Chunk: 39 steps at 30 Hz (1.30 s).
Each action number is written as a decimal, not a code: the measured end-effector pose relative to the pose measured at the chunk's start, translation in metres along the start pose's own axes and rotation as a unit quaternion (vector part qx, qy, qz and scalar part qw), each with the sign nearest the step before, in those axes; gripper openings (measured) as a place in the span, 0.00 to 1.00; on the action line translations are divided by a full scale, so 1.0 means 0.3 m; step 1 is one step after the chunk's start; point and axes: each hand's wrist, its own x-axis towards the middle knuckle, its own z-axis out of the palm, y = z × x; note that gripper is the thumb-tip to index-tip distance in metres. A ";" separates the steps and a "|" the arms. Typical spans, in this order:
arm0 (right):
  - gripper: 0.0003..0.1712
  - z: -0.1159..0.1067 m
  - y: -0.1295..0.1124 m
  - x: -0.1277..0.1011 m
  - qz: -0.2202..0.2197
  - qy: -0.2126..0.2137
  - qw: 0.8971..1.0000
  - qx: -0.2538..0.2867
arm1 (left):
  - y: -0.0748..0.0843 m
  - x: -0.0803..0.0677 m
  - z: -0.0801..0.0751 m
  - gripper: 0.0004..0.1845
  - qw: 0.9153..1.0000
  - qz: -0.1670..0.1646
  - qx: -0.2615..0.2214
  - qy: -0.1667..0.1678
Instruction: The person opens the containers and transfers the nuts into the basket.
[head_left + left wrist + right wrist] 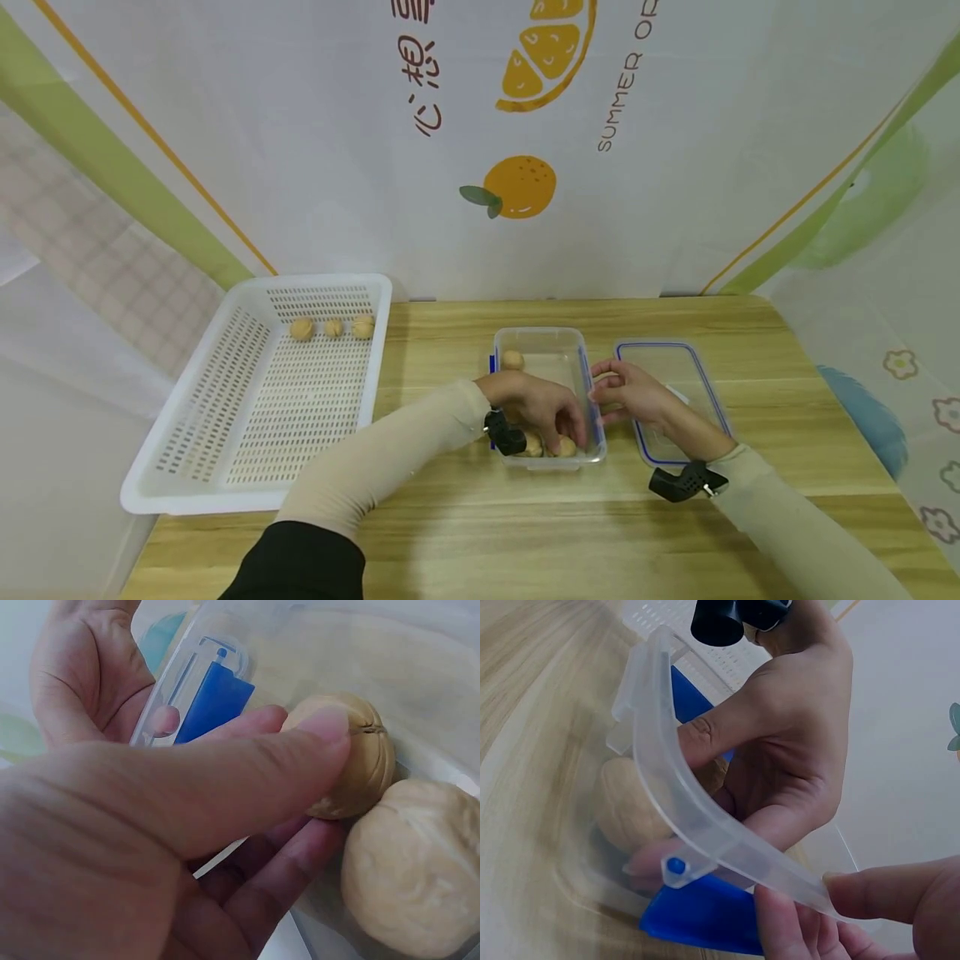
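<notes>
A clear plastic food box (558, 343) with blue side latches stands on the wooden table. My left hand (534, 404) reaches down inside it and pinches a walnut (371, 761) between thumb and fingers, near the front right corner. Right beside that one lies another walnut (412, 874). A further walnut (512, 360) sits at the box's back left. From the right side, my right hand (636, 393) grips the box rim, its thumb on top and its fingers near a blue latch (705, 915). The left hand hides part of the box floor.
On the left stands a white slotted plastic basket (300, 408) with three walnuts (302, 329) along its back end. A clear lid with a blue seal (663, 360) lies right of the box, partly under the right hand. A printed cloth (337, 167) hangs behind the table (465, 517).
</notes>
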 end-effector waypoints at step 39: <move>0.27 0.001 0.003 -0.003 -0.003 -0.002 1.000 0.007 | -0.012 -0.041 -0.037 0.16 0.997 0.022 0.056 0.045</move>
